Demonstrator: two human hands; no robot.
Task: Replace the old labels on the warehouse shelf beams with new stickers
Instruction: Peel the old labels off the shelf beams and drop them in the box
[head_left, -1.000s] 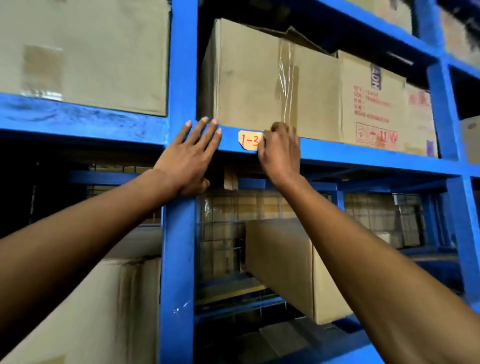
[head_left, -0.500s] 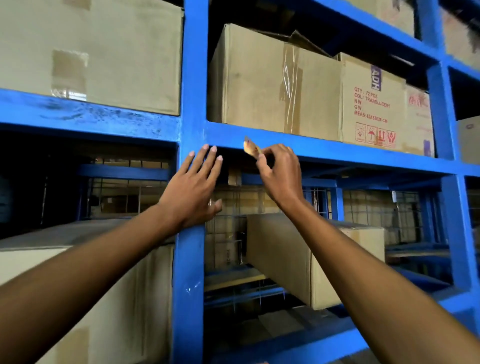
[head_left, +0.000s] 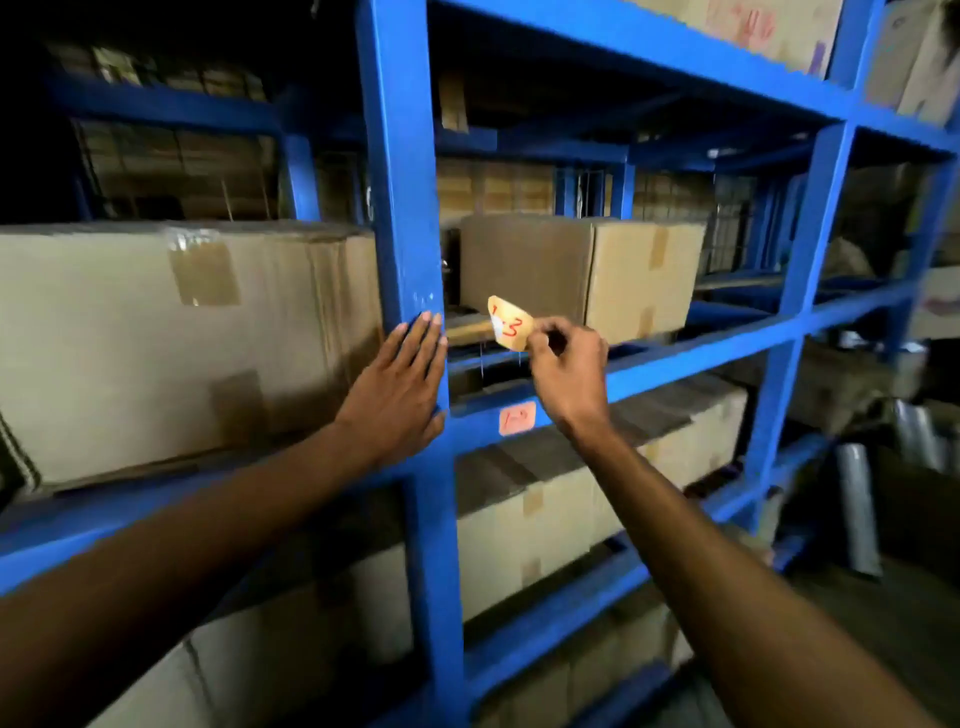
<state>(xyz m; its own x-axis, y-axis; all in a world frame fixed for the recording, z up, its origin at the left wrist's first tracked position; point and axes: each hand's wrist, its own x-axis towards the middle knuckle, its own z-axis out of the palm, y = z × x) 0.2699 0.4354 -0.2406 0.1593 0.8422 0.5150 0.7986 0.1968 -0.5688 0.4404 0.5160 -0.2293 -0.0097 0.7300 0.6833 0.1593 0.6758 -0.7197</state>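
Note:
My right hand (head_left: 569, 374) pinches a peeled orange label (head_left: 510, 323) with red writing "1-3", holding it in the air in front of the blue rack. Just below it, an orange-pink label (head_left: 517, 418) with red writing sticks on a blue shelf beam (head_left: 691, 356). My left hand (head_left: 397, 397) lies flat, fingers together, against the blue upright post (head_left: 405, 218) where the beam meets it.
Cardboard boxes fill the shelves: a large one (head_left: 171, 343) on the left, one (head_left: 582, 275) behind the held label, another (head_left: 587, 493) under the beam. Silver rolls (head_left: 857, 509) stand at the lower right. More blue uprights (head_left: 810, 249) stand to the right.
My right hand peeled the "1-3" label off the upper beam and carried it down. The view dropped to a lower shelf level, and my left hand slid down the upright.

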